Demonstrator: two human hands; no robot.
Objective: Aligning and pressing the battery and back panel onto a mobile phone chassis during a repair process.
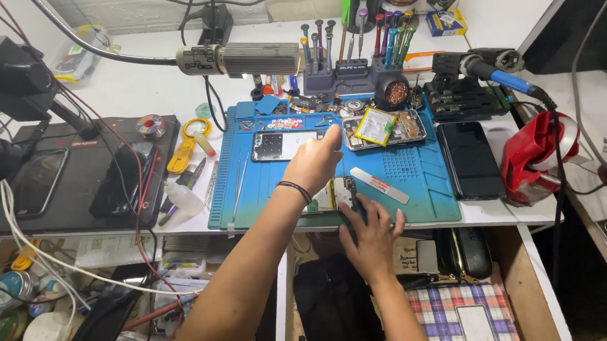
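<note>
opened phone: a flat phone with its back off, dark and white inside. It lies flat on the blue mat, a bit above the middle of the frame, right under the left fingertips.
small phone part: a little board, dark with pale bits. It lies near the mat's lower edge, in the middle of the frame, under the right fingers.
</note>
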